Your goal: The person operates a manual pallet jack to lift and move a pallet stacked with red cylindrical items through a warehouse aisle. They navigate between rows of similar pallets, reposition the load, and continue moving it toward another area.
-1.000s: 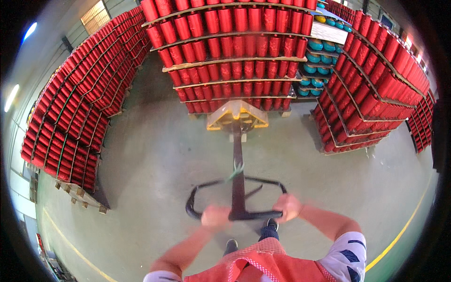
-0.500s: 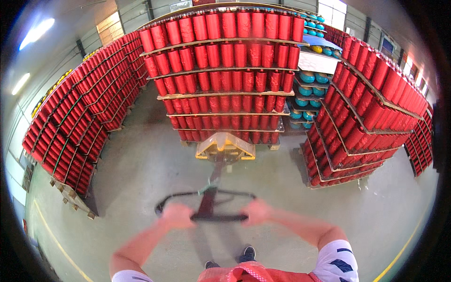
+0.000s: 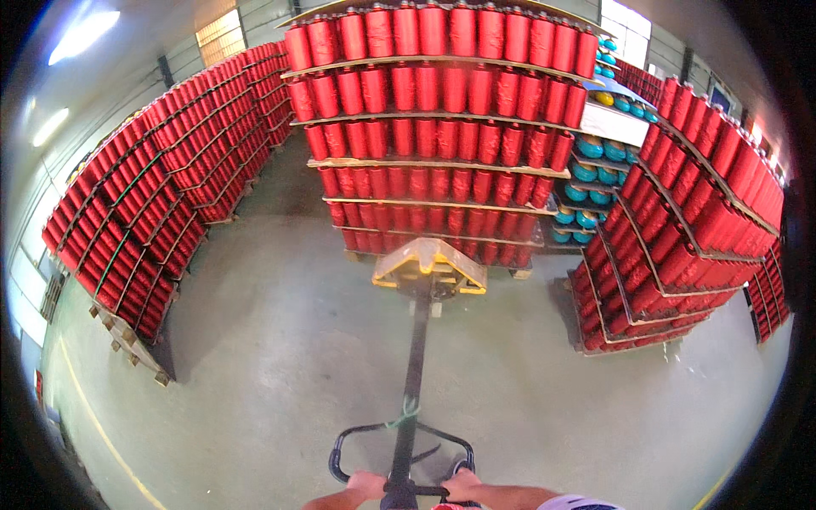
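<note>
My left hand (image 3: 367,484) is closed around the lower bar of a black loop handle (image 3: 337,455) near the bottom edge. On the other side of the shaft, my right hand (image 3: 463,484) grips the same handle. A dark shaft (image 3: 416,357) runs away from the handle to the yellow body of a pallet jack (image 3: 429,265). A strip of pale green cord (image 3: 406,414) is tied round the shaft. Beyond the jack's body rises a tall stack of red foil-like cylinders (image 3: 438,93) in layers on boards; the jack's forks are hidden beneath it.
At the left, long layered stacks of red cylinders (image 3: 127,229) stand on wooden pallets (image 3: 127,340). Another red stack (image 3: 680,229) is at the right. Between it and the middle stack are shelves of blue round containers (image 3: 586,174). A yellow line (image 3: 106,438) crosses the grey floor (image 3: 280,340).
The handle and both my hands have come down and closer to me, so the shaft now shows at greater length. The middle stack appears larger and farther right. My feet have left the view.
</note>
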### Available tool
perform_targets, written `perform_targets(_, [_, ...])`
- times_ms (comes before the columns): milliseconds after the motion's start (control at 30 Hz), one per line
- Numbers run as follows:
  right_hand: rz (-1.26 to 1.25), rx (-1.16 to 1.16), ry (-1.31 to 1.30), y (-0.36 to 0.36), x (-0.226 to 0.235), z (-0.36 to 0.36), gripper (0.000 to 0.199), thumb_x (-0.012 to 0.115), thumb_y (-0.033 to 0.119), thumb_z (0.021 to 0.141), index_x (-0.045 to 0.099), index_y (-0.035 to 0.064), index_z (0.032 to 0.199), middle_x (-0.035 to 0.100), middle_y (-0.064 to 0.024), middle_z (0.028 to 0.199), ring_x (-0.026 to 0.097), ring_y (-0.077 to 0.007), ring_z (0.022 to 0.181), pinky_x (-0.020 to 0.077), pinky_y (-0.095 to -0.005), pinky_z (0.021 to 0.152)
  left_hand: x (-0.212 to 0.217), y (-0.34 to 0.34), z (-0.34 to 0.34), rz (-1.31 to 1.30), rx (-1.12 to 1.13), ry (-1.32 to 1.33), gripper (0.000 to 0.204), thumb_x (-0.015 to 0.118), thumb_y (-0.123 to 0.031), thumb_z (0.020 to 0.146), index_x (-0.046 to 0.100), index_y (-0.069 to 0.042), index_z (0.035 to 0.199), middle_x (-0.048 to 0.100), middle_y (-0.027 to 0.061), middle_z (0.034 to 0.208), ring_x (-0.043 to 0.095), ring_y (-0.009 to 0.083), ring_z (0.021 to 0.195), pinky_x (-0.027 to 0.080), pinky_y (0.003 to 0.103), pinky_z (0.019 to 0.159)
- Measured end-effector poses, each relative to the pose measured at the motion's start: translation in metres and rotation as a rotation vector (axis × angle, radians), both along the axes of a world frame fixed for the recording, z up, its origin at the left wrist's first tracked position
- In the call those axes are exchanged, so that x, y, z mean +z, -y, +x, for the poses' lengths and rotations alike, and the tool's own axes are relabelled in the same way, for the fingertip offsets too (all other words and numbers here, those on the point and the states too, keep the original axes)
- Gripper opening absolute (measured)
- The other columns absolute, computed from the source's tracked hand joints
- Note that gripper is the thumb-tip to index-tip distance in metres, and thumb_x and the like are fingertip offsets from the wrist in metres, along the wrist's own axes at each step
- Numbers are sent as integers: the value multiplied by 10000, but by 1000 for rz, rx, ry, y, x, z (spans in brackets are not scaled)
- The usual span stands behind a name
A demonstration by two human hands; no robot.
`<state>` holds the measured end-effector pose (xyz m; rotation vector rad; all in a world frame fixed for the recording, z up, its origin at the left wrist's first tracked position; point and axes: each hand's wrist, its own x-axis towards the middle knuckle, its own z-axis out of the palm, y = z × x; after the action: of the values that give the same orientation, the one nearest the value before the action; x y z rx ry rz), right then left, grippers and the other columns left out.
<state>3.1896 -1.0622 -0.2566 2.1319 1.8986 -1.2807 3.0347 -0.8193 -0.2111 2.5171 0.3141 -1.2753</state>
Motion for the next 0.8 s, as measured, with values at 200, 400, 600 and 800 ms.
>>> perform_targets(200, [-130,-210,3,-8,12,5,543,647,585,693,694,204,1078,704,-131,919,662,-335,931,501,-474,782,-14,-24,0,-146,22,73,326,621,-317,752,710,-91,971,707,156,903,688,351,851,549,478,721])
perform_targets(400, [92,-350,189,-88,278,193,484,687,448,726,688,69,1028,680,-181,958,656,-341,897,514,-497,781,295,-119,187,157,-116,448,394,656,-394,685,716,-130,970,705,137,855,688,334,829,555,476,718])
perform_targets(600, [-142,-272,196,-109,316,170,456,650,480,777,696,104,1032,672,-180,1009,648,-337,965,513,-474,824,295,-114,170,190,-145,425,339,638,-385,735,723,-146,960,710,117,939,687,317,899,562,435,775])
perform_targets(800, [52,-156,108,-38,112,21,375,628,478,736,702,150,902,686,-136,782,672,-344,786,532,-485,700,126,-45,33,42,28,112,365,588,-413,784,707,-172,1029,709,98,999,676,303,974,546,451,815])
